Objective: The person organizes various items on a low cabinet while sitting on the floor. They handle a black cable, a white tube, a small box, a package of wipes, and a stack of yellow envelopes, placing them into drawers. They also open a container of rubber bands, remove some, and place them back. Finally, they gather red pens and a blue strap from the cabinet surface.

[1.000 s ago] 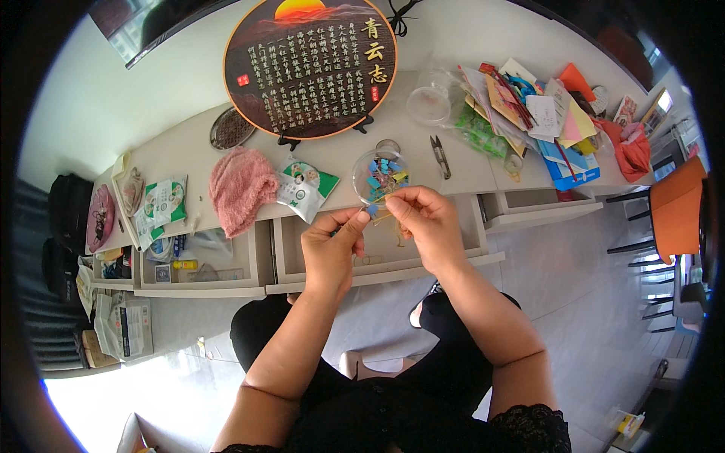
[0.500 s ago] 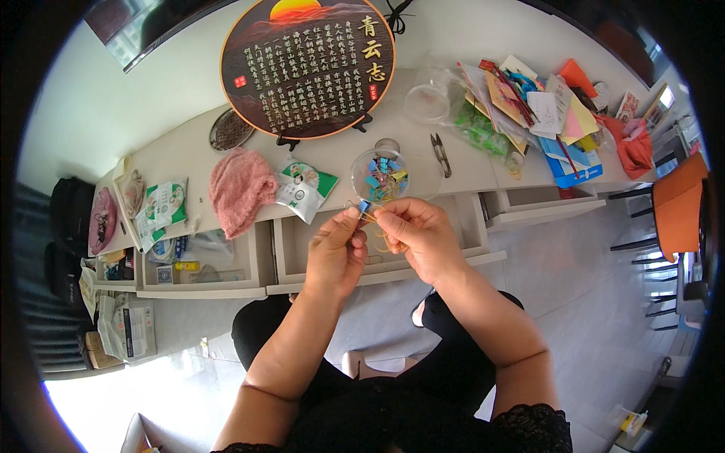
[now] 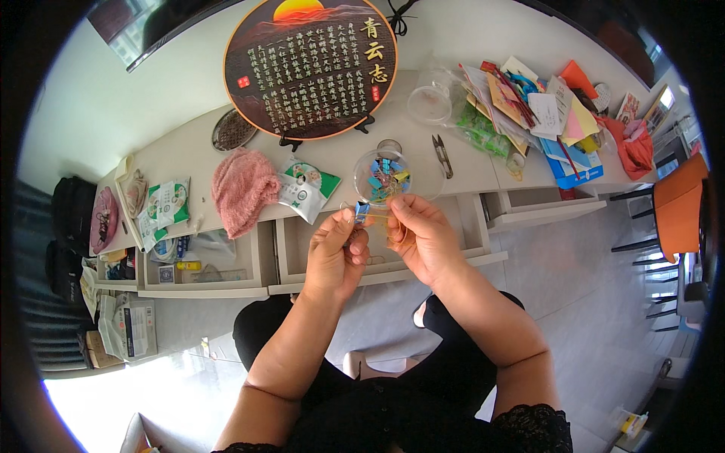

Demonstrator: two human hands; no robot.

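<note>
Blue metal binder clip (image 3: pixel 362 212): hold it steady between both hands, above the pale open drawer (image 3: pixel 462 220). My left hand (image 3: pixel 334 257) has fingers pinched on it; my right hand (image 3: pixel 429 240) pinches a thin yellow strand (image 3: pixel 376 217). Keep tension light, untwisted. Long axis apparently points forward, away from the body.

At the frame's centre, the left hand (image 3: pixel 334 251) holds a blue clip (image 3: pixel 361 211) and the right hand (image 3: pixel 427 232) pinches yellow strands (image 3: pixel 376 217) that reach toward it. Just above, a clear bowl (image 3: pixel 361 169) of colourful clips (image 3: pixel 387 174) sits on the desk (image 3: pixel 476 172); a round dark plaque (image 3: pixel 310 72) stands in the upper middle.
</note>
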